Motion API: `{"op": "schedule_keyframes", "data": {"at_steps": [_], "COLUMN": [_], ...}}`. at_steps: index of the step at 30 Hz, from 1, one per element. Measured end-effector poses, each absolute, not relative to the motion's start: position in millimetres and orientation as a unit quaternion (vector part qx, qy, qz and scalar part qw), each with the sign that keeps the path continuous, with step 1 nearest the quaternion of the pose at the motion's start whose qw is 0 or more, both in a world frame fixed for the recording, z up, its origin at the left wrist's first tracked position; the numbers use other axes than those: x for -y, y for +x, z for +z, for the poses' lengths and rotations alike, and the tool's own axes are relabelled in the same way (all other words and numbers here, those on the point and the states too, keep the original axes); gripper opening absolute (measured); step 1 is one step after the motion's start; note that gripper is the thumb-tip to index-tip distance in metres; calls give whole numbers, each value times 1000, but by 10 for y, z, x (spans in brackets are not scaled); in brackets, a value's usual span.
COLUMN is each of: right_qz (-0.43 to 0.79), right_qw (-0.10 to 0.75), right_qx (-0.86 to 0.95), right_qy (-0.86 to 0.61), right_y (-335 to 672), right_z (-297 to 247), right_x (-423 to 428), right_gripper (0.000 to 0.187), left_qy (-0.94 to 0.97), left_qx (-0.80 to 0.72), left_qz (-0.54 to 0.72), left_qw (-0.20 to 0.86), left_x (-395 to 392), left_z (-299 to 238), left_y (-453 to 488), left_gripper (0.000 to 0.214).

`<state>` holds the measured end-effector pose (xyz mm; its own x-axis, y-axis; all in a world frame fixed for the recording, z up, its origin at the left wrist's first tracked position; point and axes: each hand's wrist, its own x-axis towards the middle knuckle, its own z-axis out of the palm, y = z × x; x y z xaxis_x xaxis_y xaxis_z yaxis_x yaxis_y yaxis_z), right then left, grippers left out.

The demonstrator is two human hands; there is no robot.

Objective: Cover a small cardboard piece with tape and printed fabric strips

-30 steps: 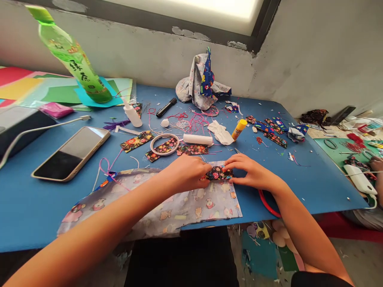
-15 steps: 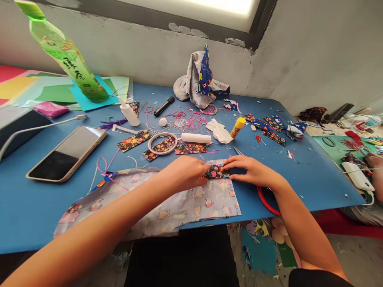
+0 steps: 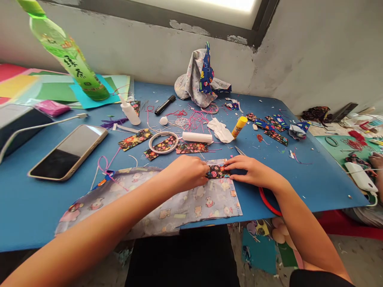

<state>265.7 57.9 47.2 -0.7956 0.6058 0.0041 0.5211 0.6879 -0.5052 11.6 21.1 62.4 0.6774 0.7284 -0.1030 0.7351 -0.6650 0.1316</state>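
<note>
A black floral fabric strip [image 3: 218,172] lies across the upper right part of a pale printed cloth [image 3: 197,203]. My left hand [image 3: 188,172] is closed at the strip's left end, its fingertips mostly hidden behind the knuckles. At the strip's right end, my right hand [image 3: 249,169] rests its fingertips and thumb on the edge, fingers stretched out and apart. Red-handled scissors [image 3: 268,202] lie partly under my right hand and wrist, with the tip showing beyond the fingers. A pink cord is tied at the cloth's left corner.
Behind the cloth lie a tape ring [image 3: 163,142], a white roll [image 3: 197,138], more floral strips [image 3: 135,139] and tangled pink thread. A glue stick [image 3: 239,127], a glue bottle [image 3: 130,113], a phone [image 3: 68,152] and a green tea bottle [image 3: 70,59] surround them. Another person's hand [image 3: 376,161] is at far right.
The view has shifted very slightly. Both hands stay at the two ends of the floral strip, and nothing else has visibly moved.
</note>
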Motion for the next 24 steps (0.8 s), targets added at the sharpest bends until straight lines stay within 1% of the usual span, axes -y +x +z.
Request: {"op": "schedule_keyframes", "data": {"at_steps": [4,8,10,12,13,15,16,17,18,20,24], "right_qz": [209,119,68,31,18,-3,-7,-8,-6,1,5], "right_qw": [73,69,64,52,44,33,30,29,28,26,23], "right_qx": [930,948,954,955,956,958,958,957,955,949,943], "right_qy": [-293,-287,-287,-289,-288,-285,-285,-287,-294,-313,-331], "right_y": [2654,2583,2515,2450,2427,2406,2407,2413,2422,2440,2467], "right_z": [460,452,447,439,434,425,423,422,422,426,425], "right_x": [-582,-475,-377,-274,-228,-156,-132,-114,-103,-93,-87], "right_gripper": [26,20,22,28,31,36,38,39,40,41,42], "left_qy": [907,911,913,910,908,909,909,910,911,910,903], "left_qx": [-413,-406,-405,-414,-417,-407,-401,-394,-389,-384,-391], "left_qz": [-17,-22,-23,6,28,55,59,59,56,40,-7], "left_qw": [84,64,45,28,31,70,93,113,128,148,179], "left_x": [-196,-104,-20,68,105,152,161,161,156,143,189], "left_z": [612,555,479,367,305,191,150,124,115,141,267], "left_y": [106,164,238,326,365,420,432,432,420,369,190], "left_gripper": [18,23,28,33,43,79,92,101,105,105,93]}}
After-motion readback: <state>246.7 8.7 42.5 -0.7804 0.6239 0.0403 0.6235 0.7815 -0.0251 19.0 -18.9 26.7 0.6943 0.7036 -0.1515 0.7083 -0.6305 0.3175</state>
